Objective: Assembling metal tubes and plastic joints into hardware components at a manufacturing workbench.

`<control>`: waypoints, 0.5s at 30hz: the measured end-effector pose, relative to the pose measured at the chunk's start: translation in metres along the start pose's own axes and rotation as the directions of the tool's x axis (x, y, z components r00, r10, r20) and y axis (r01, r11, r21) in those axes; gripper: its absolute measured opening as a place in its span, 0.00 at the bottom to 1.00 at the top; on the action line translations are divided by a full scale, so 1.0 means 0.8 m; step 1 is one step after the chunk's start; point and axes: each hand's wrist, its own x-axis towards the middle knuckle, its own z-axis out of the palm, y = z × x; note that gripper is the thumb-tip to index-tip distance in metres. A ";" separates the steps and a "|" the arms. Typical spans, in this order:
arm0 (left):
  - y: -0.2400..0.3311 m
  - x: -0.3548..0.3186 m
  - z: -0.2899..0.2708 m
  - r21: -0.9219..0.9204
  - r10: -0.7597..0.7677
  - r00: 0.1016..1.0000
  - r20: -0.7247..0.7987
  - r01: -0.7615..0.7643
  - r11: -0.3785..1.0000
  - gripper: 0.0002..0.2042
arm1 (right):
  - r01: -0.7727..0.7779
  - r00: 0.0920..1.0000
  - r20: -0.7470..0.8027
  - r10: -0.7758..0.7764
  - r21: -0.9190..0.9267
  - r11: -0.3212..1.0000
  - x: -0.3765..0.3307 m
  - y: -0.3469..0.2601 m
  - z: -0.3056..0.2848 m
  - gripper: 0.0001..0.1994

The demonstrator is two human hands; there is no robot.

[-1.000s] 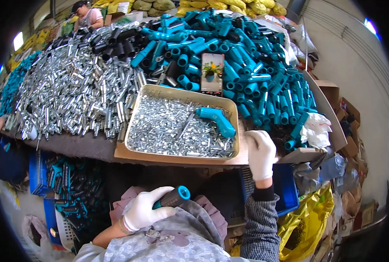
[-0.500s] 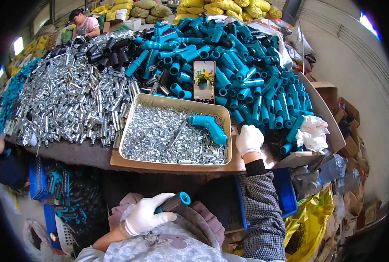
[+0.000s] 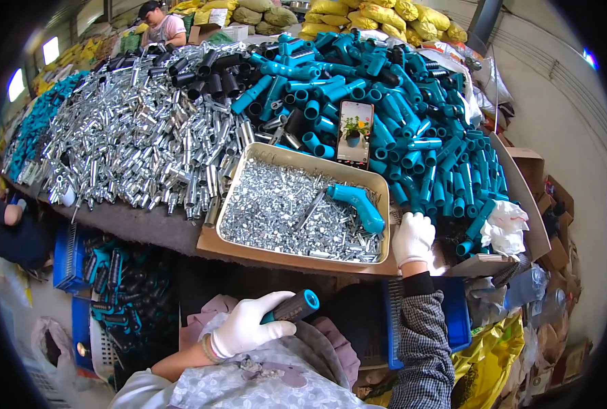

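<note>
In my white-gloved left hand (image 3: 243, 330), low over my lap, is a black tool handle (image 3: 294, 309) with a teal ring at its open end. The fingers are wrapped round it. My right hand (image 3: 413, 238), also gloved in white, rests at the table edge just right of the cream tray (image 3: 296, 255). Its fingers are curled down, and whatever is in them is hidden. Small silver metal parts (image 3: 269, 204) fill the tray. On top of them lies a curved teal handle piece (image 3: 359, 206), with a thin metal pin (image 3: 310, 210) beside it.
Silver metal tubes (image 3: 140, 146) are heaped at left, teal plastic housings (image 3: 419, 146) at right. A phone (image 3: 355, 133) leans on the teal heap. Crumpled white cloth (image 3: 505, 225) lies far right. Below stand blue crates (image 3: 459, 313). A co-worker (image 3: 163, 27) is behind the heaps.
The view has swung left, so the table and tray appear farther right. My right hand has come slightly nearer the tray's front right corner. The left still holds the tool handle.
</note>
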 end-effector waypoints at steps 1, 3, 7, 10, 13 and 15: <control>0.002 0.000 -0.002 0.015 -0.004 1.000 0.007 0.004 1.000 0.29 | -0.005 1.000 -0.013 0.005 -0.020 1.000 0.003 0.003 0.001 0.03; 0.005 -0.004 -0.004 0.015 -0.007 1.000 0.003 0.007 1.000 0.29 | -0.006 1.000 -0.013 0.006 0.012 1.000 0.010 0.006 0.004 0.02; 0.004 -0.007 -0.005 0.016 0.022 0.999 -0.039 -0.021 1.000 0.28 | -0.057 0.998 -0.019 0.058 0.039 0.998 0.018 0.005 0.010 0.03; 0.008 -0.004 -0.010 0.033 -0.049 0.998 -0.028 0.049 0.998 0.28 | -0.054 0.998 -0.018 0.055 0.049 0.997 0.014 0.004 0.000 0.05; 0.003 -0.008 -0.010 0.009 -0.012 0.999 -0.040 0.013 1.000 0.28 | 0.007 0.998 -0.060 -0.004 0.036 0.999 0.005 -0.005 -0.006 0.10; 0.002 -0.006 -0.010 -0.010 0.008 0.999 -0.049 -0.009 1.000 0.29 | 0.029 0.997 -0.066 -0.027 0.029 0.999 -0.001 -0.008 -0.007 0.10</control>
